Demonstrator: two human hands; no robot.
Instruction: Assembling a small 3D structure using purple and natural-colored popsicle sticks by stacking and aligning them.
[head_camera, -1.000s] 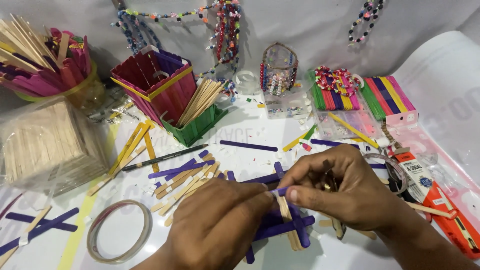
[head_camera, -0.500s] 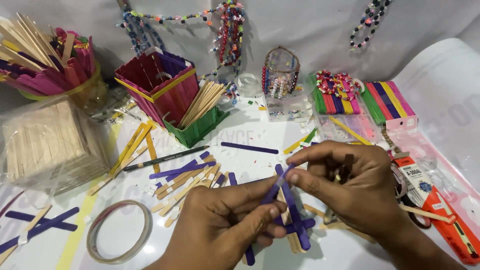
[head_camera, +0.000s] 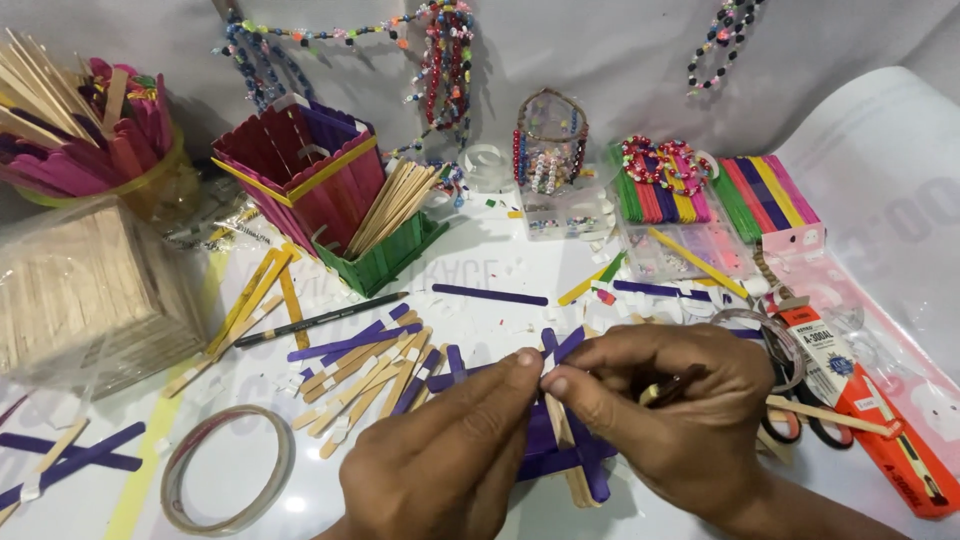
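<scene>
My left hand (head_camera: 440, 465) and my right hand (head_camera: 670, 415) meet at the fingertips over a small frame of purple and plain wooden craft sticks (head_camera: 565, 450) lying on the white table (head_camera: 500, 290). Both hands pinch the top end of a purple stick of that frame. A thin dark tool (head_camera: 672, 386) is tucked inside my right hand. Loose purple and plain sticks (head_camera: 365, 365) lie just left of my left hand.
A clear tape ring (head_camera: 228, 482) lies at the front left. A wrapped block of plain sticks (head_camera: 85, 295), a cup of pink sticks (head_camera: 95, 150), a red and green stick box (head_camera: 320, 190), bead containers (head_camera: 550, 160), coloured stick packs (head_camera: 715, 195) and an orange package (head_camera: 870, 420) surround the work area.
My hands have closed in together and lifted the frame's upper end; the fingertips of both hands now pinch the same purple stick.
</scene>
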